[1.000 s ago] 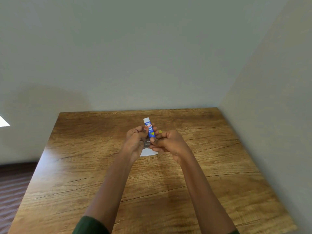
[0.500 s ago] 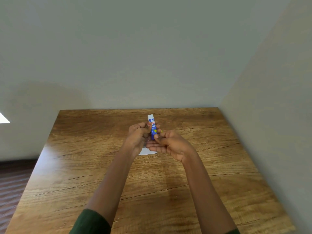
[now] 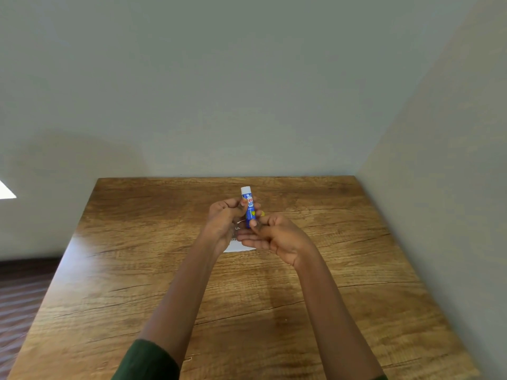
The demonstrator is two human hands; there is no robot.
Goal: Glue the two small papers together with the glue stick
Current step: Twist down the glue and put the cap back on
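A person's two bare hands meet above the middle of a wooden table [image 3: 356, 270]. The left hand [image 3: 223, 218] grips a blue glue stick [image 3: 249, 208] upright, its white end pointing to 12 o'clock. The right hand [image 3: 277, 237], at 4 o'clock from the stick, pinches its lower end with thumb and fingertips. The label's white letters are partly covered and unreadable. A small white paper [image 3: 238, 246] lies on the table beneath the hands.
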